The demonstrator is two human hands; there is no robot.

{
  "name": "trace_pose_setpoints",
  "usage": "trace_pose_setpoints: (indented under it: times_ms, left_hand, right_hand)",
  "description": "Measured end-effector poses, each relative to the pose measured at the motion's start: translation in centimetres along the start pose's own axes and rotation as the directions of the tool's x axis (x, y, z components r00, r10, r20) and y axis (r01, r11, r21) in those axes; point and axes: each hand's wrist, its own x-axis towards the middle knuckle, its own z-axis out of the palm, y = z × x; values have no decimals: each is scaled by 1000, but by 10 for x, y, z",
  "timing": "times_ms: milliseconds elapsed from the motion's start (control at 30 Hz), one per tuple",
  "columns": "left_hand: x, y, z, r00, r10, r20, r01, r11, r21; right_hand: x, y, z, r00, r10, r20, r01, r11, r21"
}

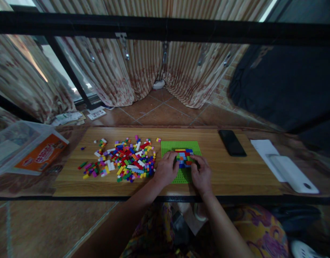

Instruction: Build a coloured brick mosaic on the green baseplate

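A green studded baseplate (166,145) lies on the wooden board, and a flat build of toy bricks (183,156) in red, blue, yellow and light blue sits on it. My left hand (167,169) is at the build's left edge, fingers curled and thumb close to them. At its right edge is my right hand (202,175), its fingers bent in toward the bricks. Whatever either hand pinches is too small or hidden to make out. A wide loose pile of mixed toy bricks (132,157) spreads out left of my left hand.
The wooden board (234,175) carries a black phone (232,143) at the right. Beyond it lie a white paper (264,152) and a white device (296,175). A clear plastic box (28,125) with an orange label stands at the left. A dark metal bar (165,30) crosses in front.
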Motion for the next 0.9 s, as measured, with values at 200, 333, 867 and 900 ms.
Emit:
trace_pose_setpoints:
  times_ms: [200, 333, 867, 900]
  left_hand:
    - [0, 1, 0, 1000, 0, 3, 0, 1000, 18]
    - [0, 0, 0, 1000, 1, 1, -1, 1000, 17]
    - [0, 1, -1, 1000, -8, 12, 8, 1000, 25]
    - [0, 1, -1, 1000, -7, 14, 7, 1000, 21]
  right_hand:
    - [0, -2, 0, 1000, 6, -3, -6, 1000, -11]
    - [1, -3, 0, 1000, 1, -6, -2, 1000, -15]
    - [1, -2, 0, 1000, -11, -12, 11, 1000, -19]
    - [1, -2, 0, 1000, -10, -12, 10, 1000, -18]
